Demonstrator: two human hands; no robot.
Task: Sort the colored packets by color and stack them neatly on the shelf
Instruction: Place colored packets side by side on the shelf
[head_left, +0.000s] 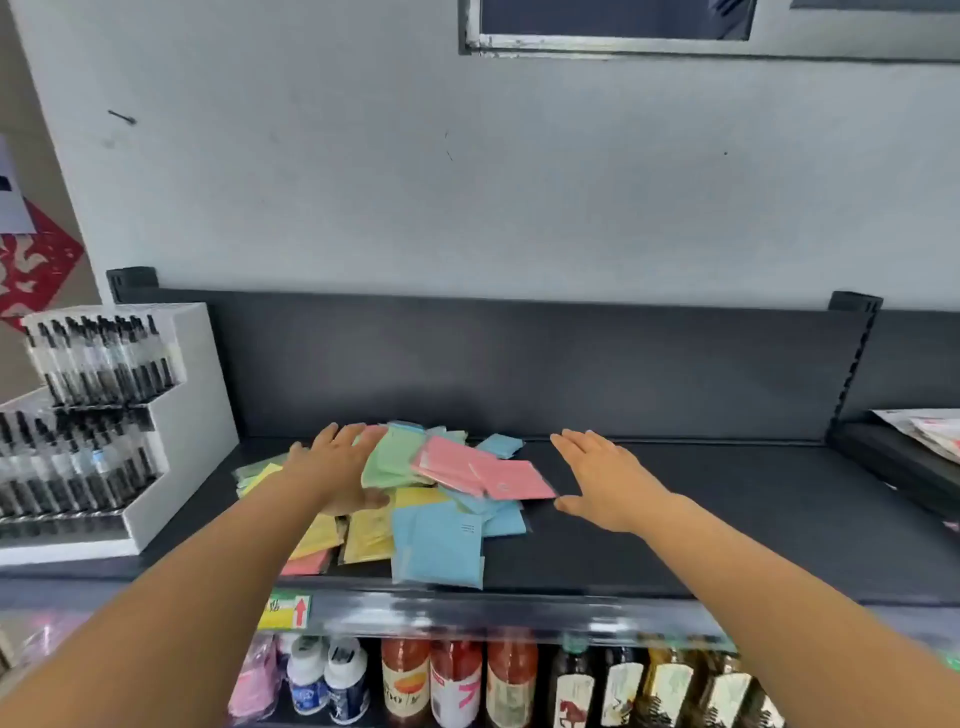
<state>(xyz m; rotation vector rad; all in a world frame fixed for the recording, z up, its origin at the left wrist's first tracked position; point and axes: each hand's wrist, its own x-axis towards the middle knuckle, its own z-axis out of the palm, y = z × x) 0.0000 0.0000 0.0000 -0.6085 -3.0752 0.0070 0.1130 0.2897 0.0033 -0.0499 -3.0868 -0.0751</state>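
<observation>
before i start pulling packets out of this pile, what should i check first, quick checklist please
1. Hands free: left hand and right hand both open, gripping nothing: ok.
2. Colours sorted: pile mixes pink, green, blue and yellow: not ok.
3. Room for stacks: bare shelf right of the pile: ok.
4. Top layer reachable: pink packets lie uppermost: ok.
5. Edge safety: front blue packet inside the shelf lip: cannot tell.
</observation>
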